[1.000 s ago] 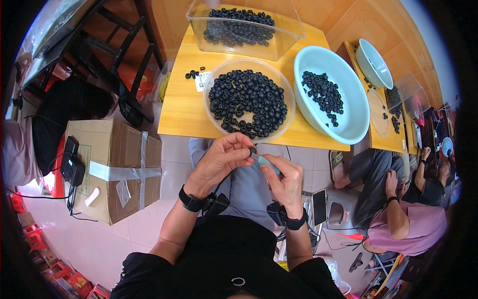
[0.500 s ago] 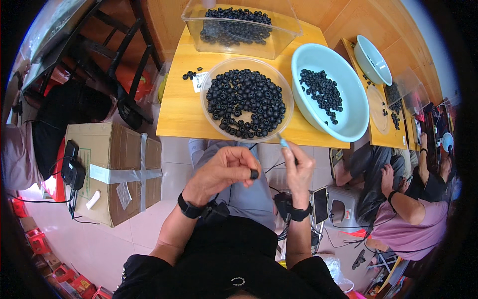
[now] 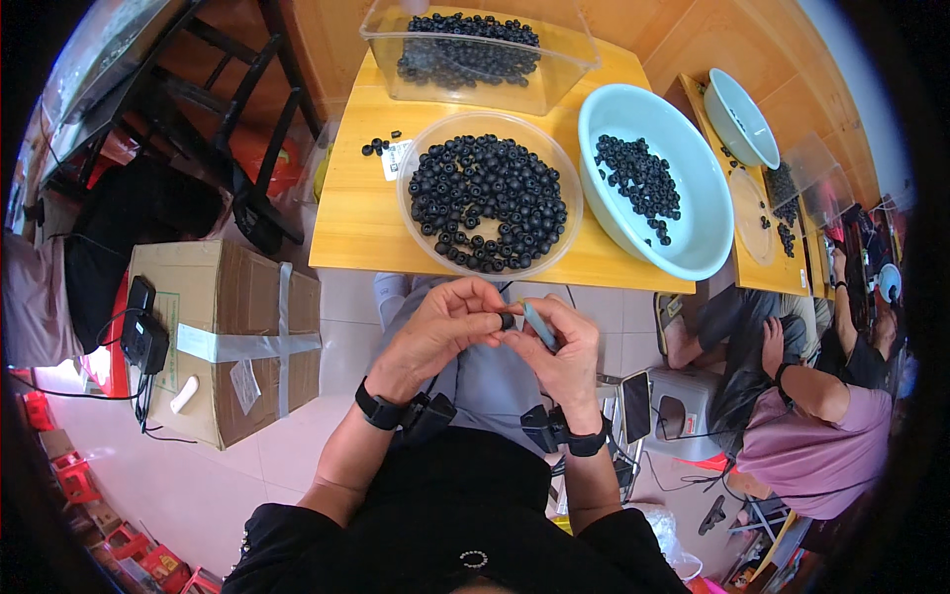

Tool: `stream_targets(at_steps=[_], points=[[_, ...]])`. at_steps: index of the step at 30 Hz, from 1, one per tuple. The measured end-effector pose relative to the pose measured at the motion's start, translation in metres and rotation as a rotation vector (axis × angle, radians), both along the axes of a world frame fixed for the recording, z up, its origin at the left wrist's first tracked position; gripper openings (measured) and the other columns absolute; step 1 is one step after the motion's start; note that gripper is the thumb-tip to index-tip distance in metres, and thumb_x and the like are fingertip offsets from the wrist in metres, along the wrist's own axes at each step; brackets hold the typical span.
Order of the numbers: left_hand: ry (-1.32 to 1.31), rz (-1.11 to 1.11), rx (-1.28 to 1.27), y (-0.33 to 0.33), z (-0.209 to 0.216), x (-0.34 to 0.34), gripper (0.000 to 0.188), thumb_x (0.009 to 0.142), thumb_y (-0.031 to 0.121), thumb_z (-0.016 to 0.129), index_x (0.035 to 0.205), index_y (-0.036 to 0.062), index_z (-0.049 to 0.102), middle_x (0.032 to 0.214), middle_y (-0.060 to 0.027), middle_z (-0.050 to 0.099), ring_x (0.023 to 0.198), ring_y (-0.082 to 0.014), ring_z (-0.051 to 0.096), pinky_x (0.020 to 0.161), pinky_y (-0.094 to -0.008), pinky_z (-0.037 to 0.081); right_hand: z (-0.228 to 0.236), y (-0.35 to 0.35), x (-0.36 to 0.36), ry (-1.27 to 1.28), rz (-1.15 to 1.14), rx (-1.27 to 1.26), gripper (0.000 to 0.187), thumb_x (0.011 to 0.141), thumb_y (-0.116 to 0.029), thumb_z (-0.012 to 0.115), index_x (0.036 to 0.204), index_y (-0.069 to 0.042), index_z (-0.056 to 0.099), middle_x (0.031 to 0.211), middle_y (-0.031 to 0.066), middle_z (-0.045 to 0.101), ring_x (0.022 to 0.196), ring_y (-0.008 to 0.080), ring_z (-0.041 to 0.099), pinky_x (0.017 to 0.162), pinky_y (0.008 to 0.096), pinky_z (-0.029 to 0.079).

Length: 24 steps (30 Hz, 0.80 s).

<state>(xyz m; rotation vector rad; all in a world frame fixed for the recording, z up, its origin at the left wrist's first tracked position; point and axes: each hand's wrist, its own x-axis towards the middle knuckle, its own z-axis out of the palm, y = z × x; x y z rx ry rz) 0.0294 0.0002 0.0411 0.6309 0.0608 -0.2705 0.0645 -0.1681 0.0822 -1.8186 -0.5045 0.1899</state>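
Between the thumb and fingers of my left hand (image 3: 432, 330) is a small round black piece (image 3: 507, 321), like a hollow bead. My right hand (image 3: 566, 358) grips a slim tool with a light blue handle (image 3: 539, 327); its working tip is too small to make out. Both hands are close together over my lap, just in front of the table, with the tool beside the black piece. Beyond them on the table, a clear round tray (image 3: 408, 223) holds many similar black pieces (image 3: 485, 188). To its right stands a light blue basin (image 3: 714, 213) with a smaller heap of them.
A clear plastic bin (image 3: 569, 84) of black pieces stands at the back of the wooden table (image 3: 346, 233). Loose pieces lie by a white label (image 3: 395, 160). At left is a taped cardboard box (image 3: 230, 381). A seated person in pink (image 3: 816, 441) is at right.
My right hand has moved left and turned, bringing the blue-handled tool from the tray's near edge to the black piece. My left hand still pinches the piece.
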Motion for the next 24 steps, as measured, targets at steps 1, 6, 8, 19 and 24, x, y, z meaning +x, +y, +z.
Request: stream_targets(at_steps=[1,6,8,19,24], points=[[-0.001,0.001,0.000,-0.001,0.001,0.000,0.014,0.081,0.002,0.065,0.093,0.0032,0.057,0.090,-0.0065,0.064,0.074,-0.0118,0.063,0.067,-0.0221,0.053,-0.001,0.001,0.000,0.019,0.002,0.034,0.021,0.072,-0.002,0.072,0.091,0.000,0.065,0.070,0.0016,0.054,0.058,0.0060,0.048,0.050,0.0198,0.036],[0.007,-0.054,-0.020,0.000,0.001,-0.002,0.015,0.081,0.002,0.065,0.092,0.0050,0.056,0.089,-0.0057,0.063,0.075,-0.0110,0.062,0.067,-0.0220,0.052,-0.002,0.000,-0.001,0.179,0.015,0.134,0.016,0.074,-0.001,0.069,0.090,-0.002,0.065,0.071,0.0007,0.055,0.062,0.0056,0.049,0.054,0.0193,0.037],[0.005,-0.068,-0.033,0.000,0.001,-0.002,0.015,0.081,0.002,0.065,0.092,0.0051,0.056,0.088,-0.0054,0.063,0.074,-0.0110,0.062,0.066,-0.0218,0.052,-0.003,0.000,-0.002,0.259,0.006,0.164,0.015,0.075,-0.001,0.069,0.089,-0.002,0.065,0.071,0.0002,0.055,0.062,0.0055,0.049,0.055,0.0191,0.037],[0.023,-0.082,-0.014,-0.004,-0.001,0.000,0.018,0.082,0.006,0.065,0.097,0.0039,0.055,0.092,-0.0064,0.063,0.077,-0.0116,0.062,0.069,-0.0236,0.054,0.004,-0.007,0.000,0.221,0.012,0.034,0.019,0.074,-0.004,0.071,0.092,-0.003,0.064,0.080,0.0021,0.063,0.071,0.0051,0.056,0.059,0.0202,0.044],[0.065,-0.012,0.151,0.000,0.005,0.000,0.013,0.085,0.009,0.061,0.095,0.0023,0.056,0.096,-0.0121,0.061,0.076,-0.0145,0.063,0.067,-0.0258,0.056,0.024,-0.034,0.045,-0.154,-0.349,-0.001,0.022,0.078,-0.006,0.069,0.099,-0.003,0.064,0.085,0.0034,0.064,0.078,0.0073,0.057,0.067,0.0248,0.046]])
